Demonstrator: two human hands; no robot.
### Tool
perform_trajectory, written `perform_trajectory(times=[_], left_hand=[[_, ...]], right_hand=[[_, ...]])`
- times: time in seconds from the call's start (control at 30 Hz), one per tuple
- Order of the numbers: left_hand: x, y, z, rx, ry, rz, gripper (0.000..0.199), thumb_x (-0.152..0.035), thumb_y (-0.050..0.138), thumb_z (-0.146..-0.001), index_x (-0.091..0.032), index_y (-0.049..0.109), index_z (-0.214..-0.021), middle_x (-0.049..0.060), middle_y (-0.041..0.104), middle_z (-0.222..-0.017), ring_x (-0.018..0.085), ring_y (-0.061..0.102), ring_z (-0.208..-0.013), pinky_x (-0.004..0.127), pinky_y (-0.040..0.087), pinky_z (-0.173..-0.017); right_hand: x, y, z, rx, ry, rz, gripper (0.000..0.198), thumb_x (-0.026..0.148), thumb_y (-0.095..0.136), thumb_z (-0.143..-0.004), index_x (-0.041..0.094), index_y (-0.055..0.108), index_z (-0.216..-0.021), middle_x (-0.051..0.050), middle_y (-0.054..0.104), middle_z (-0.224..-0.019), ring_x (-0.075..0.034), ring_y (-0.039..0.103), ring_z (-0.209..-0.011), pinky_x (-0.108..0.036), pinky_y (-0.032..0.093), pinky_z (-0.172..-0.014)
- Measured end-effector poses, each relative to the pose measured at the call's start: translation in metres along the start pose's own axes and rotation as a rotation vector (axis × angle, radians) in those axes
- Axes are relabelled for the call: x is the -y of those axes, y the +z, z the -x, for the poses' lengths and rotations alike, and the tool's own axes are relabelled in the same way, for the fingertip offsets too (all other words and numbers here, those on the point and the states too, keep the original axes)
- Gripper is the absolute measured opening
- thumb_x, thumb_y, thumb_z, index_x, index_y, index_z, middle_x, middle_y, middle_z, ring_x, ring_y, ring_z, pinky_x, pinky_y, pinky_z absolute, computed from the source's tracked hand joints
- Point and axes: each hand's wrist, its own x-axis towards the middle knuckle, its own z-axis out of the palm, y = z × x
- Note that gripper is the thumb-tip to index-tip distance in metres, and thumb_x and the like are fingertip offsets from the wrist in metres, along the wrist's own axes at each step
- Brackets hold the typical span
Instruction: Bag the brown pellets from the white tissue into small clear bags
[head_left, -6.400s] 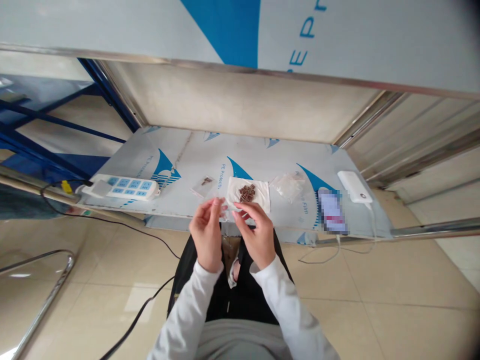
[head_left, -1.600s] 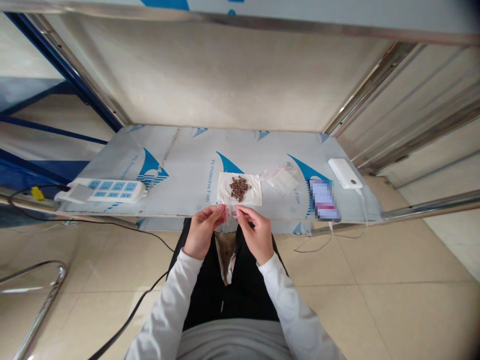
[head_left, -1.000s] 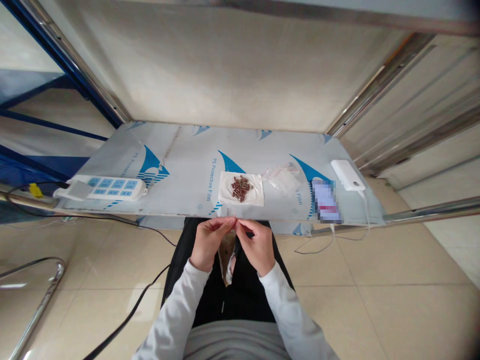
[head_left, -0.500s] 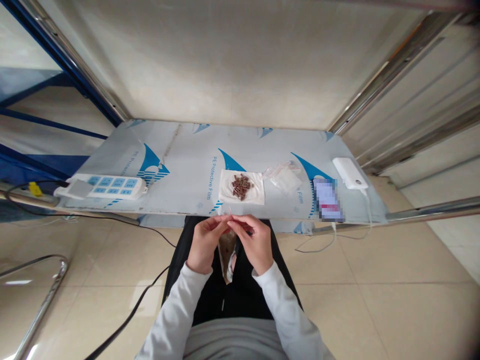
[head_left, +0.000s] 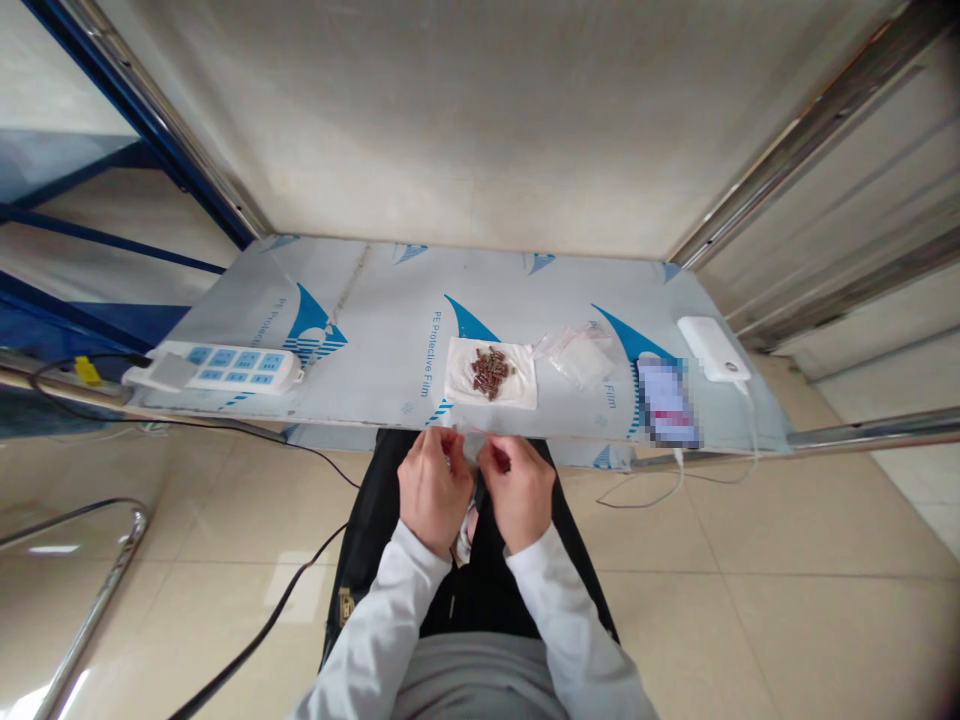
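My left hand (head_left: pixel 435 488) and my right hand (head_left: pixel 519 490) are side by side just in front of the table's near edge, above my lap. Both are closed, fingertips pinched. Between them shows a small clear zip bag (head_left: pixel 472 436) with a faint pinkish line at its top; my fingers cover much of it. Just beyond, a heap of small brown, screw-like pieces (head_left: pixel 490 373) lies on a white cloth or tissue (head_left: pixel 523 391). To its right rests a small stack of clear zip bags (head_left: pixel 580 357).
On the film-covered table (head_left: pixel 375 330) a white power strip (head_left: pixel 240 368) lies at the left. A phone (head_left: pixel 666 400) and a white power bank (head_left: pixel 712 348), both with cables, lie at the right. Metal posts stand at both ends. A black cable (head_left: pixel 277 610) crosses the floor.
My hands have moved slightly apart from touching fingertips, and the fingers have curled in more. The view has shifted a little, so the table things appear further right.
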Motion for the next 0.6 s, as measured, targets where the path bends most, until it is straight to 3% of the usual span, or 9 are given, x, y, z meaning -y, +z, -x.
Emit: perform_trajectory(times=[0.1,0.2,0.27,0.33,0.4,0.5,0.6], left_hand=[[-0.001,-0.009,0.001,0.04,0.045,-0.086,0.015,-0.025,0.048,-0.086,-0.018,0.059,-0.079,0.007,0.066,-0.076,0.02,0.063,-0.071,0.029,0.045,-0.066],[-0.005,-0.022,-0.002,0.086,0.073,-0.051,0.014,-0.027,0.049,-0.086,-0.019,0.059,-0.081,0.005,0.066,-0.078,0.018,0.063,-0.071,0.027,0.045,-0.066],[-0.011,-0.031,-0.007,0.118,0.086,0.027,0.014,-0.029,0.051,-0.085,-0.019,0.06,-0.081,0.005,0.067,-0.078,0.017,0.063,-0.07,0.026,0.045,-0.066],[-0.016,-0.038,-0.013,0.171,0.092,0.126,0.013,-0.03,0.054,-0.083,-0.019,0.06,-0.08,0.004,0.068,-0.077,0.016,0.063,-0.067,0.024,0.045,-0.064],[-0.022,-0.043,-0.018,0.206,0.084,0.189,0.012,-0.029,0.056,-0.081,-0.019,0.061,-0.078,0.004,0.069,-0.075,0.015,0.064,-0.065,0.024,0.045,-0.063],[-0.026,-0.046,-0.023,0.219,0.048,0.216,0.011,-0.029,0.057,-0.079,-0.019,0.062,-0.078,0.002,0.069,-0.07,0.015,0.063,-0.061,0.023,0.044,-0.061],[-0.026,-0.045,-0.025,0.209,0.015,0.245,0.011,-0.03,0.06,-0.077,-0.019,0.063,-0.076,0.001,0.069,-0.066,0.015,0.062,-0.057,0.023,0.043,-0.059]], right_hand=[[-0.003,-0.005,-0.005,-0.088,-0.01,0.069,0.009,0.017,0.058,-0.08,0.02,0.064,-0.073,-0.004,0.067,-0.066,-0.017,0.062,-0.057,-0.027,0.049,-0.058],[-0.002,-0.017,-0.012,-0.03,-0.053,-0.019,0.007,0.016,0.059,-0.079,0.019,0.065,-0.082,-0.005,0.068,-0.073,-0.018,0.065,-0.066,-0.029,0.052,-0.064],[0.001,-0.025,-0.017,0.079,-0.109,-0.162,0.026,0.016,0.056,-0.082,0.02,0.063,-0.106,-0.009,0.069,-0.101,-0.02,0.065,-0.094,-0.033,0.053,-0.081],[0.004,-0.032,-0.023,0.24,-0.187,-0.307,0.043,0.016,0.051,-0.085,0.024,0.053,-0.127,-0.009,0.057,-0.13,-0.022,0.053,-0.121,-0.039,0.046,-0.099],[0.006,-0.037,-0.029,0.387,-0.255,-0.404,0.048,0.017,0.051,-0.087,0.026,0.048,-0.133,-0.007,0.05,-0.139,-0.022,0.042,-0.133,-0.043,0.038,-0.108],[0.006,-0.039,-0.036,0.483,-0.263,-0.458,0.06,0.026,0.068,-0.078,0.026,0.046,-0.134,-0.008,0.052,-0.138,-0.024,0.042,-0.132,-0.043,0.034,-0.11],[0.004,-0.032,-0.036,0.429,-0.191,-0.458,0.075,0.033,0.079,-0.065,0.024,0.047,-0.132,-0.009,0.058,-0.129,-0.025,0.054,-0.12,-0.04,0.041,-0.104]])
